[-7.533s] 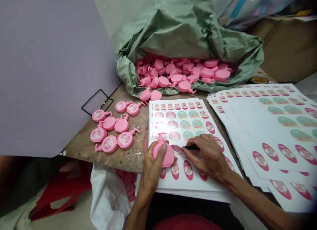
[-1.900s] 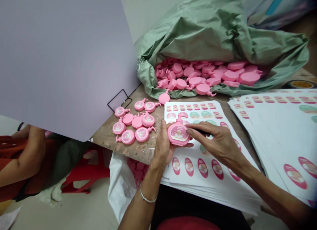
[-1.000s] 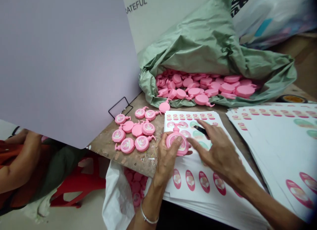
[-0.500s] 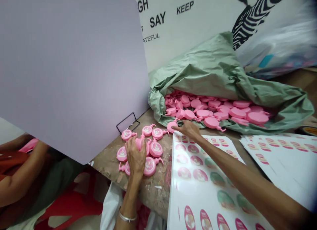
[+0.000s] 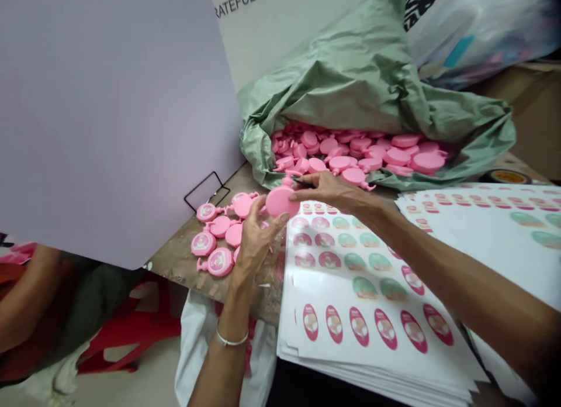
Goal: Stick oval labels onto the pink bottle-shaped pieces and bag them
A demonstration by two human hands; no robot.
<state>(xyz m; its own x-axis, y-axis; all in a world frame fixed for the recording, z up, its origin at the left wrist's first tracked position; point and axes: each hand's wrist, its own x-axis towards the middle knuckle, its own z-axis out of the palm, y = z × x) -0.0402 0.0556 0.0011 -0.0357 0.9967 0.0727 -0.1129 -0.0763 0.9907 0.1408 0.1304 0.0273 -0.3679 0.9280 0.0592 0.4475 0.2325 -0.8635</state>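
A round, flat pink pump bottle (image 5: 280,202) is held up over the table between my two hands, its plain face showing. My left hand (image 5: 254,240) grips its lower left edge with thumb and fingers. At the upper right side, the fingers of my right hand (image 5: 324,190) pinch it near the neck. A thin dark tool (image 5: 303,183) also sticks out of my right hand; its kind is unclear. Left of my hands lie several more pink pump bottles (image 5: 220,262), some with a picture label on the face and some plain.
A stack of printed sticker sheets (image 5: 324,290) lies under my right forearm, with more sheets (image 5: 495,243) farther right. Behind, a green sack (image 5: 350,79) spills pink bottles. A large pale panel (image 5: 109,120) and black wire stand (image 5: 205,190) are left. Another person's arm (image 5: 30,284) shows.
My right hand has lifted a bottle from beside the sack. My left hand has left the bottles on the table and moved right to take hold of it. The view has tilted down.
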